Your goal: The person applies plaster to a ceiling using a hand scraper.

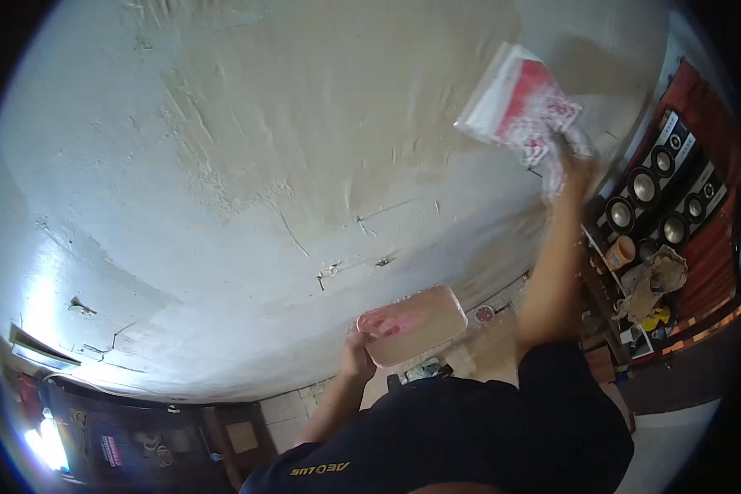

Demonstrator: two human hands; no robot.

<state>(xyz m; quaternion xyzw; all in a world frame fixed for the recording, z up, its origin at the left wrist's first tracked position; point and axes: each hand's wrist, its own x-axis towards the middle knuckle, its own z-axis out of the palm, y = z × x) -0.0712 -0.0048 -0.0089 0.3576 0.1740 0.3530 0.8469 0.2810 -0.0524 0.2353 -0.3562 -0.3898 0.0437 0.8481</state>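
Note:
My right hand [575, 156] is raised to the upper right against the wall, fingers closed around a flat white-and-red piece [514, 95], smeared with white. Whether this piece is a spreader or a folded plastic packet, I cannot make out. My left hand [356, 356] grips the left edge of a shallow, light-brown rectangular tray [424, 329] held low in front of my body. Pink paste [395, 323] lies at the tray's left end. The pale wall [305, 156] in front of me shows smooth beige patches, ridges and rough spots.
Tall speakers [644, 188] stand at the right by a red curtain [708, 255]. An orange cup [620, 251] and a crumpled brown bag [659, 280] sit near them. Wires [321, 280] poke from the wall. Dark furniture [140, 440] stands at the lower left.

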